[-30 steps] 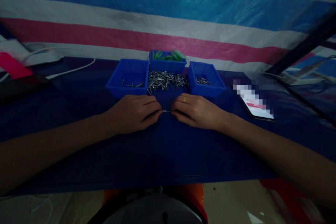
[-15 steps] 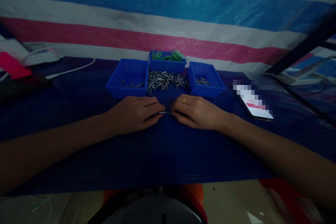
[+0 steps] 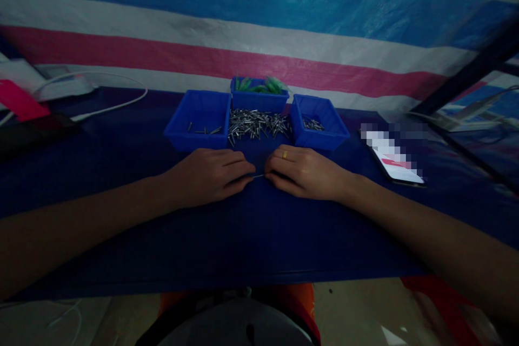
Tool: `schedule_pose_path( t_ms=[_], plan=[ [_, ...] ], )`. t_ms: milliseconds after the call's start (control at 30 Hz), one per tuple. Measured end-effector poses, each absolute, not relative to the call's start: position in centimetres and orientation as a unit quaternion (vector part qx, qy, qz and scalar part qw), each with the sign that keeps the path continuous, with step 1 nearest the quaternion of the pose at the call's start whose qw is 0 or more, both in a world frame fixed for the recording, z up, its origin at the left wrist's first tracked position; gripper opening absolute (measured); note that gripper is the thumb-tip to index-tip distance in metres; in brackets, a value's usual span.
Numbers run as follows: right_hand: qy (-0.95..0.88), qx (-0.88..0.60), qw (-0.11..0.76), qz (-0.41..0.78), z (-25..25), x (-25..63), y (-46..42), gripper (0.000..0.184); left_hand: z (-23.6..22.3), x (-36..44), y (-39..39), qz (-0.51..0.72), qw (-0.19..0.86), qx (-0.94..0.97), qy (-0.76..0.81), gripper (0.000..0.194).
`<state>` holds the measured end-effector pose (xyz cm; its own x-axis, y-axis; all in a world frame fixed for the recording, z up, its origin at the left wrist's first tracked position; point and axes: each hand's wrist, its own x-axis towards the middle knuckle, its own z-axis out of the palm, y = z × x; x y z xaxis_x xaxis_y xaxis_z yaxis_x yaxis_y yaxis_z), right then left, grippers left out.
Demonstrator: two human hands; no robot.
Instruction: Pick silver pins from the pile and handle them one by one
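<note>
A thin silver metal pin [image 3: 258,175] spans the small gap between my two hands, just above or on the blue table. My left hand [image 3: 217,175] pinches its left end between thumb and fingers. At the other end, the fingertips of my right hand [image 3: 302,172], which wears a gold ring, are closed on it. Both ends are hidden in the fingers. Beyond my hands lies a loose pile of similar silver pins [image 3: 256,123]. A blue bin [image 3: 177,125] left of the pile holds a few of them, and the right blue bin [image 3: 334,128] holds several.
Behind the pile stands a third blue bin [image 3: 259,101] with green pieces in clear plastic. A lit phone [image 3: 395,159] lies to the right. At the left are a white cable [image 3: 121,108] and a dark flat object [image 3: 36,132]. A striped sheet [image 3: 259,27] hangs behind.
Both hands stay almost in place. The thicker silver section that showed at my left fingertips is out of sight, and the visible part of the pin now slants slightly.
</note>
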<state>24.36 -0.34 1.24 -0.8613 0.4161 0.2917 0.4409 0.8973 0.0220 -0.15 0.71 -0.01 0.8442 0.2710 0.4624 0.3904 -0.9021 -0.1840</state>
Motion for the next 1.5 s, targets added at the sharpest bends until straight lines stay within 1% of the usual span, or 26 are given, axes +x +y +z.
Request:
schedule_pose_path(
  t_ms=[167, 533, 767, 967, 1167, 1333, 1500],
  plan=[
    [-0.964, -0.221, 0.146, -0.036, 1.26, 24.35, -0.38, 0.024, 0.1, -0.1, 0.78, -0.195, 0.123, -0.957, -0.178, 0.03],
    [-0.96, -0.201, 0.188, -0.045, 1.51, 24.0, -0.91, 0.023, 0.23, -0.02, 0.6, -0.222, 0.125, -0.954, -0.16, 0.026],
    [-0.964, -0.2, 0.171, -0.045, 1.32, 24.03, -0.84, 0.021, 0.33, 0.08, 0.37, -0.26, 0.119, -0.947, -0.144, 0.021],
    [-0.967, -0.197, 0.149, -0.057, 1.28, 24.05, -0.72, 0.029, 0.49, 0.18, 0.29, -0.287, 0.118, -0.946, -0.092, 0.013],
    [-0.968, -0.192, 0.154, -0.052, 1.38, 23.96, -0.77, 0.029, 0.64, 0.12, 0.06, -0.292, 0.081, -0.949, -0.086, 0.006],
    [-0.968, -0.195, 0.155, -0.046, 1.26, 24.03, -0.71, 0.029, 0.63, 0.03, -0.01, -0.253, 0.051, -0.961, -0.093, 0.007],
    [-0.968, -0.195, 0.155, -0.041, 1.23, 24.09, -0.76, 0.03, 0.56, 0.03, 0.1, -0.238, 0.094, -0.959, -0.119, 0.016]
  ],
)
